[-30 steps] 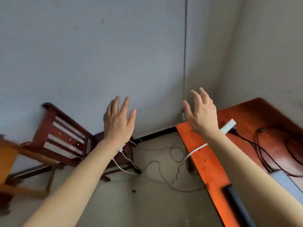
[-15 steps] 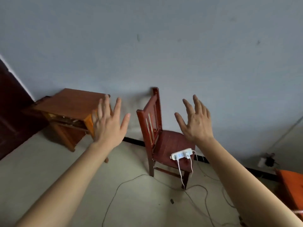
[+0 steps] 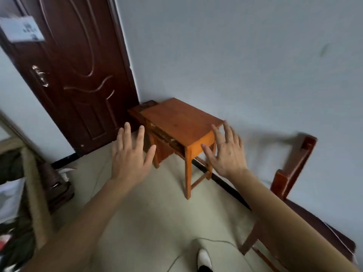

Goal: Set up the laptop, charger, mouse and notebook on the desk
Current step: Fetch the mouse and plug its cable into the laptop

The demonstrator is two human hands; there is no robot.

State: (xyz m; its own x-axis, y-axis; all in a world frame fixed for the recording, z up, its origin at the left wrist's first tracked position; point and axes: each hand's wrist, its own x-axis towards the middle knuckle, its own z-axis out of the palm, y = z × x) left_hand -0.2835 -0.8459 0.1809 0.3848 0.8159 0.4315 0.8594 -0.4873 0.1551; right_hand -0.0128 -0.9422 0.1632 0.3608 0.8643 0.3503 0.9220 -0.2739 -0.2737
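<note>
Both bare arms are stretching forward into the room, palms facing away and down. The left hand (image 3: 130,157) is hanging in the air with its fingers spread apart, gripping nothing, and the right hand (image 3: 225,152) is doing the same just to the right of it, its fingers fanned wide and empty.

Beyond and between the two hands, a small orange-brown wooden desk with a flat rectangular top (image 3: 182,120) is standing against the pale grey wall (image 3: 245,61), its bare top showing nothing on it; an open shelf under the top is holding something too blurred to make out. No laptop, charger, mouse or notebook is showing anywhere in view.

To the far left, a dark brown carved wooden door (image 3: 76,75) is carrying a white paper sheet (image 3: 21,29) near its top corner and a metal handle (image 3: 40,76). At the right edge, a dark red wooden chair (image 3: 294,167) is sitting close to the wall, partly hidden by the right forearm. A thin grey cable (image 3: 214,242) is trailing across the pale floor (image 3: 153,213) in the near middle, beside a white shoe (image 3: 204,258).
</note>
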